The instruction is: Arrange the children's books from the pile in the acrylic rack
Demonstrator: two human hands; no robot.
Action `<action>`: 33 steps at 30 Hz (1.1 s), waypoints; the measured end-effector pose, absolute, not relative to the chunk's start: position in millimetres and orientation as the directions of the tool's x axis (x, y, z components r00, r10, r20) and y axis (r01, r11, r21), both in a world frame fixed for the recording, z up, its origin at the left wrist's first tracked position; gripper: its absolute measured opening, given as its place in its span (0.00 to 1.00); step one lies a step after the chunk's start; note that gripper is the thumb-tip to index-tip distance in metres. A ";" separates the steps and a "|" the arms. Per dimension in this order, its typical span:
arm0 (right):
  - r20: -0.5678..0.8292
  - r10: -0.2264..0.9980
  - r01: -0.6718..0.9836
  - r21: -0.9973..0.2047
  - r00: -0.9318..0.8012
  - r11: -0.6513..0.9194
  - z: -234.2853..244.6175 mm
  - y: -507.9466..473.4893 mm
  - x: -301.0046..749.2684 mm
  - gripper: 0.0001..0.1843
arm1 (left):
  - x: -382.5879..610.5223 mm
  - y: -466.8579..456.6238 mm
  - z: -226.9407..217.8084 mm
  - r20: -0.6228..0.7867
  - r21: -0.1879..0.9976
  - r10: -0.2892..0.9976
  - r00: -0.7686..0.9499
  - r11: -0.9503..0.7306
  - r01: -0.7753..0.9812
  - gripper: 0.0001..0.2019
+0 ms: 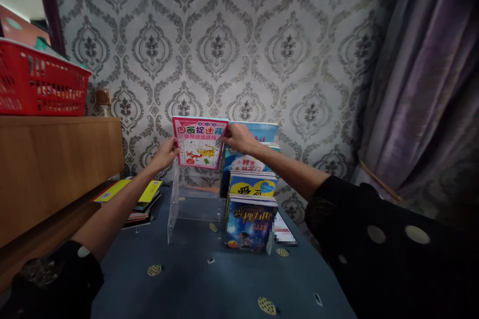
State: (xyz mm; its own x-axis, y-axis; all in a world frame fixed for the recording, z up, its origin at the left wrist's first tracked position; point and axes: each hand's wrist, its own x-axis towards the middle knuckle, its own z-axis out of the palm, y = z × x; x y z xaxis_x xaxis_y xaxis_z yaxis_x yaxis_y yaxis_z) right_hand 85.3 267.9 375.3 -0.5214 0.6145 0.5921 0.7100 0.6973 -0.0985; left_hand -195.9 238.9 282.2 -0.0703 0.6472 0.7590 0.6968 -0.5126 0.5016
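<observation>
Both my hands grip a pink picture book [200, 152] by its sides, upright at the top rear of a clear tiered book stand [196, 204]. My left hand [166, 153] is closed on its left edge. On the upper right edge, my right hand [239, 138] is closed, its fingers partly hidden behind the cover. The stand's right half carries several books in steps: a light blue one [267, 132] at the back, a carp-titled blue book [249, 162], a yellow and blue book [245, 184], and a dark blue book [249, 224] in front.
Books with a yellow one [149, 192] on top lie stacked at the left on the blue patterned cloth [179, 279]. A wooden cabinet [60, 159] bears a red basket [48, 79]. A flat pale item [286, 232] lies right of the stand; a curtain [407, 84] hangs farther right.
</observation>
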 end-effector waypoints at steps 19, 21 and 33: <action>0.824 0.431 0.601 -0.143 -0.369 0.787 348.5 259.8 107.5 0.15 | -195.0 272.0 266.2 0.731 0.550 0.667 -0.147 -0.446 0.706 0.10; 0.840 0.391 0.557 -0.132 -0.377 0.820 343.4 253.6 111.1 0.15 | -194.5 271.4 265.7 0.735 0.547 0.661 -0.150 -0.447 0.708 0.10; 0.716 0.048 0.135 0.066 -0.696 0.989 231.6 167.4 135.0 0.14 | -193.3 269.8 261.4 0.744 0.558 0.643 -0.182 -0.446 0.700 0.10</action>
State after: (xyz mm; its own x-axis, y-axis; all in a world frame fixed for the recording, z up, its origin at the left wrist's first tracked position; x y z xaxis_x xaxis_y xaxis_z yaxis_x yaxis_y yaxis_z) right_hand 135.0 167.4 231.6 -0.6964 0.0478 0.7160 0.1354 0.9886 0.0657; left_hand -193.3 269.8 261.4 -0.1822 0.6431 0.7438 0.6999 -0.4465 0.5575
